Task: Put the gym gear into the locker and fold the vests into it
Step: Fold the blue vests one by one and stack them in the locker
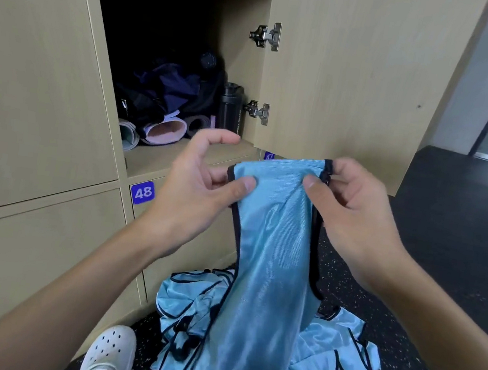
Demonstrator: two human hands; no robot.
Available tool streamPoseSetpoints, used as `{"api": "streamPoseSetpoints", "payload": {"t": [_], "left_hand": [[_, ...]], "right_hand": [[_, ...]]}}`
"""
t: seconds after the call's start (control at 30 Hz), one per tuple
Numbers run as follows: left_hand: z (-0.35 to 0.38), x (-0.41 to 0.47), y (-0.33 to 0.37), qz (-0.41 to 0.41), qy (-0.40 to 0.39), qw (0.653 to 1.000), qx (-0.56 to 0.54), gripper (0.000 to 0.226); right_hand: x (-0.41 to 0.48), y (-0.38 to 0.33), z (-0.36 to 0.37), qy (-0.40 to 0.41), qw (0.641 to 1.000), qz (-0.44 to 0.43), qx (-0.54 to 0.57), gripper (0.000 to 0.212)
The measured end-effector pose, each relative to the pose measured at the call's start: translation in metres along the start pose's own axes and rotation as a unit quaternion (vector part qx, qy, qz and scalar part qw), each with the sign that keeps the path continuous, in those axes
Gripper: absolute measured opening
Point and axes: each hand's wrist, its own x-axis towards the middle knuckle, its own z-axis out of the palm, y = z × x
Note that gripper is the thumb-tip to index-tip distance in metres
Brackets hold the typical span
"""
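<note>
Now L hand (199,185) & R hand (354,205) pinch blue vest (276,235) over speckled black floor (431,240), locker (153,160) open

Centre frame: vest (276,235) shiny lt blue w/ black edge trim. Bottom: vest pile (330,348) same blue, same black piping. Locker door (359,76), upper right: pale beige wood-grain. Tag (142,192): blue, white "48". Bottle (230,107): black. Bag (168,88): navy/black. Rolled mat (164,132): pink. Floor (409,284), right: black w/ pale specks. Clog (109,353), bottom left: white. Hinge (267,36): silver.
</note>
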Motion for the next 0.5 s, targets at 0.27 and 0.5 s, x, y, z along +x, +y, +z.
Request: {"api": "streamPoseSetpoints", "payload": {"t": [0.27,0.5], "left_hand": [[0.004,0.000,-0.012,-0.072,0.086,0.992,-0.065,0.062],[0.008,-0.003,-0.019,-0.107,0.078,0.988,-0.084,0.075]], "right_hand": [[-0.003,0.010,0.002,-0.051,0.997,0.060,-0.003,0.040],[-0.003,0.009,-0.006,-0.076,0.995,0.057,0.038,0.082]]}}
